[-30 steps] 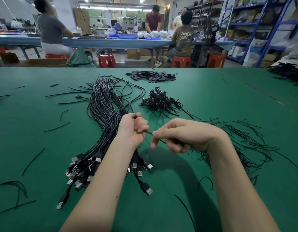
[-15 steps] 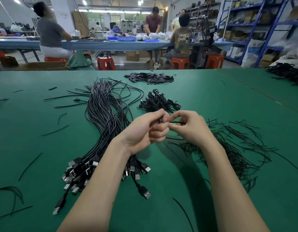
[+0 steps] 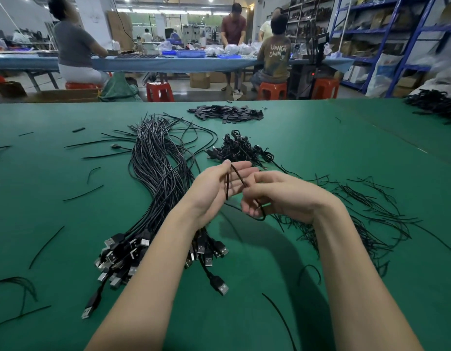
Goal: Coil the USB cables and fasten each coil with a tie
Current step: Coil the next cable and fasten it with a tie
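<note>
At the left edge a few loose ties (image 3: 19, 287) on the green table (image 3: 320, 138) are cut off by the frame. The big bundle of cables (image 3: 156, 173) runs under the left forearm, which hides some of its plugs (image 3: 123, 252). The left hand (image 3: 217, 188) is palm up with fingers straight and slightly apart; a thin black cable (image 3: 236, 173) loops across them. The right hand (image 3: 277, 196) has its fingers curled round that cable's lower part, but the exact pinch is hidden. Behind the hands lies a heap of finished coils (image 3: 239, 150), their ties too small to make out. Scattered ties (image 3: 371, 211) spread right. Beyond: workers, red stools (image 3: 160, 91), blue shelving (image 3: 401, 34).
</note>
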Demonstrator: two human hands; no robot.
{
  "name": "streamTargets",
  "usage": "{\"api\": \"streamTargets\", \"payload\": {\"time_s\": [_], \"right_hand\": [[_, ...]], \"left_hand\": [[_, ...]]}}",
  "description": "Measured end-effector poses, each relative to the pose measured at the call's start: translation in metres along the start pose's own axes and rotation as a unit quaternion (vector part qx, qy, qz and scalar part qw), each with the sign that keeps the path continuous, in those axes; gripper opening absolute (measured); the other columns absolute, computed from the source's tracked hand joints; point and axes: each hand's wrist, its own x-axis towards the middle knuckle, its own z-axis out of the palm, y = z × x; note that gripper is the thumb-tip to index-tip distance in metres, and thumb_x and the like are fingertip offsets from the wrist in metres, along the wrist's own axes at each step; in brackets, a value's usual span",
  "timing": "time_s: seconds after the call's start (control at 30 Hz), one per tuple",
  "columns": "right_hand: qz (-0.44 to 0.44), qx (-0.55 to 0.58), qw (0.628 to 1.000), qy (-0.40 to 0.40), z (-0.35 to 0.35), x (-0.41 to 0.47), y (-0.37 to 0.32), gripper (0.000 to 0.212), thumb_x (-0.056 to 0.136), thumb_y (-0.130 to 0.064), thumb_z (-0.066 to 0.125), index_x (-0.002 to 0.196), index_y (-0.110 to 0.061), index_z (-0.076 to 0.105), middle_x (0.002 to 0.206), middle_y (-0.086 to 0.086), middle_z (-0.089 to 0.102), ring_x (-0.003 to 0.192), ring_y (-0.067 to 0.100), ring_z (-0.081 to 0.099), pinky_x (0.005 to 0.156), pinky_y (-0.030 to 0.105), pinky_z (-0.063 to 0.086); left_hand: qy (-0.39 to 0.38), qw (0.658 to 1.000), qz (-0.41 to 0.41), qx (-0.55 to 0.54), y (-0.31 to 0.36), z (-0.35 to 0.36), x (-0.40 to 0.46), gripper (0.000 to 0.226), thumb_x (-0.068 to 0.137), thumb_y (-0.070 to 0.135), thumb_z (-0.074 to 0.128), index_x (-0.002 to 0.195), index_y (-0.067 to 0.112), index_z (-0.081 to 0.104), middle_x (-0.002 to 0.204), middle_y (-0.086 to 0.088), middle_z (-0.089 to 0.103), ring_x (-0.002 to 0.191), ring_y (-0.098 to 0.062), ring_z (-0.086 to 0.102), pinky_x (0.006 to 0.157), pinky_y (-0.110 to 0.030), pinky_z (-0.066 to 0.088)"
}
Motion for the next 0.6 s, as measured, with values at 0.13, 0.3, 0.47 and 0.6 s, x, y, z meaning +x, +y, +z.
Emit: {"api": "streamTargets", "payload": {"time_s": [0.13,0.3,0.47,0.6], "right_hand": [[0.034,0.01,0.992,-0.122,0.0,-0.006,0.003,0.015,0.101,0.001,0.053,0.116,-0.002,0.051,0.098,0.026,0.071,0.082,0.025,0.072,0.071,0.028,0.059],[0.081,-0.057,0.985,-0.139,-0.002,-0.004,0.011,0.016,0.104,-0.01,0.052,0.089,-0.01,0.047,0.096,0.024,0.071,0.086,0.025,0.068,0.079,0.03,0.058],[0.125,-0.046,0.983,-0.128,-0.002,0.004,0.023,0.029,0.102,-0.036,0.057,0.093,-0.008,0.052,0.06,0.007,0.063,0.066,0.022,0.071,0.05,0.021,0.05],[0.086,-0.236,0.963,0.093,-0.017,0.009,0.03,0.036,0.077,-0.048,0.084,0.086,-0.019,0.065,0.058,-0.005,0.063,0.052,0.012,0.059,0.052,0.021,0.042]], "left_hand": [[-0.034,0.99,-0.006,-0.134,0.004,0.011,-0.003,0.052,0.11,0.029,0.02,0.132,-0.005,0.053,0.129,-0.021,0.065,0.119,-0.03,0.065,0.099,-0.039,0.053],[-0.001,0.971,0.034,-0.237,0.012,0.002,-0.004,0.051,0.11,0.027,0.021,0.129,-0.005,0.056,0.122,-0.02,0.069,0.116,-0.032,0.066,0.102,-0.042,0.052],[-0.045,0.944,0.017,-0.325,0.018,-0.006,-0.01,0.04,0.108,0.023,0.034,0.1,0.005,0.069,0.09,-0.006,0.073,0.079,-0.016,0.073,0.074,-0.029,0.062],[-0.092,0.988,-0.015,-0.124,0.02,-0.008,-0.018,0.038,0.107,0.024,0.038,0.094,0.008,0.07,0.079,-0.003,0.071,0.062,-0.012,0.069,0.06,-0.025,0.059]]}}
